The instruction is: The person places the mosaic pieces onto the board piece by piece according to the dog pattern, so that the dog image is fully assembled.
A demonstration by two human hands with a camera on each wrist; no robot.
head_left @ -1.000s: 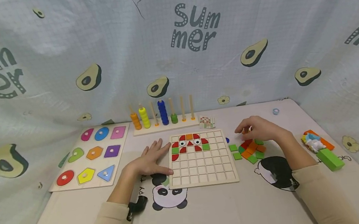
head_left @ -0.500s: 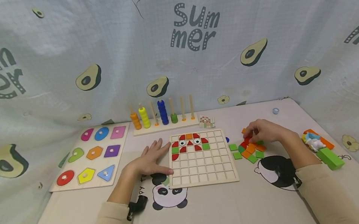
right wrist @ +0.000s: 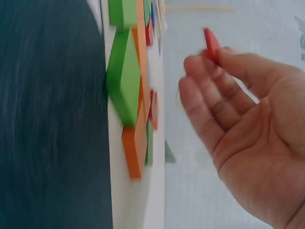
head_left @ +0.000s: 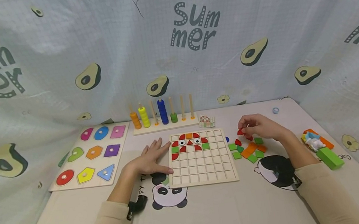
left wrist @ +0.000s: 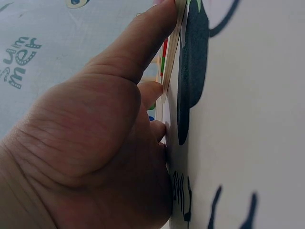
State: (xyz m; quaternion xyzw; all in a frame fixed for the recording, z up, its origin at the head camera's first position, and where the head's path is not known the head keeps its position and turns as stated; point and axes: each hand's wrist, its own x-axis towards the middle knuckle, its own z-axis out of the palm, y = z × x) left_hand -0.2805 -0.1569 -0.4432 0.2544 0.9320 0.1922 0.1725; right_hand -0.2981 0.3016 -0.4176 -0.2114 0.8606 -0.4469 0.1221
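Observation:
My left hand lies spread on the table, its thumb and a fingertip touching the left edge of a wooden grid board. In the board's upper left, red, green and orange tiles and two eye tiles form a patterned group. Between thumb and index finger, my right hand pinches a red tile with a curved edge, raised above the table. Below that hand lies a loose pile of green, orange and red tiles, among them an orange tile and a green tile.
Behind the board stand a wooden peg rack with coloured beads and a small picture card. A shape puzzle board lies at left. At right are a green block, a small toy figure and a blue ring.
My right hand reached down into the pile, then rose with a red tile. Some pile tiles have shifted, and a red one now lies apart at the pile's left. The left hand stays put.

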